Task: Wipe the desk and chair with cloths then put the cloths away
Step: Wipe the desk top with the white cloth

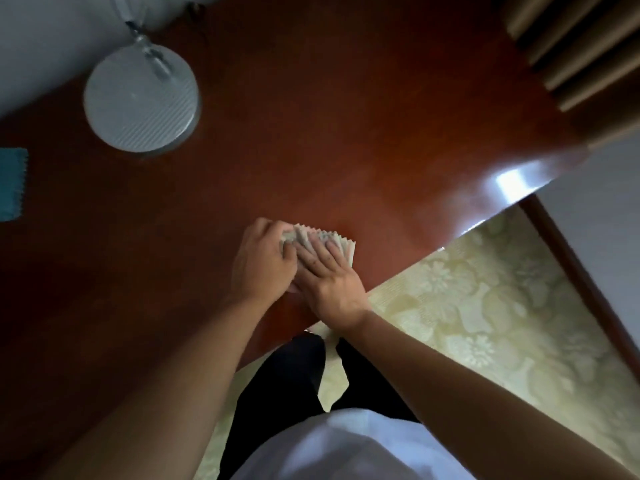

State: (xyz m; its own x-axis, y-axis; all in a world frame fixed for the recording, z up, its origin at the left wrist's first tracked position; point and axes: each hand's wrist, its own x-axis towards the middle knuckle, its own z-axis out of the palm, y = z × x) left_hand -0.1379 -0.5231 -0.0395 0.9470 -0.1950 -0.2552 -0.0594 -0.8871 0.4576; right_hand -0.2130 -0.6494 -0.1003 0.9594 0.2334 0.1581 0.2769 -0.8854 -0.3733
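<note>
A small folded grey-white cloth (341,242) with zigzag edges lies on the reddish-brown desk (311,133), close to its front edge. My right hand (329,275) lies flat on top of it, fingers straight and pressing down. My left hand (263,261) is beside it on the left, fingers curled over the cloth's left end. Most of the cloth is hidden under the two hands. A teal cloth (12,183) lies at the far left edge of the view on the desk.
A round white lamp base (142,98) with a thin stem stands at the back left of the desk, near the wall. Beige curtain folds (575,46) hang at the upper right. Patterned pale-yellow floor (485,306) runs below the desk's front edge.
</note>
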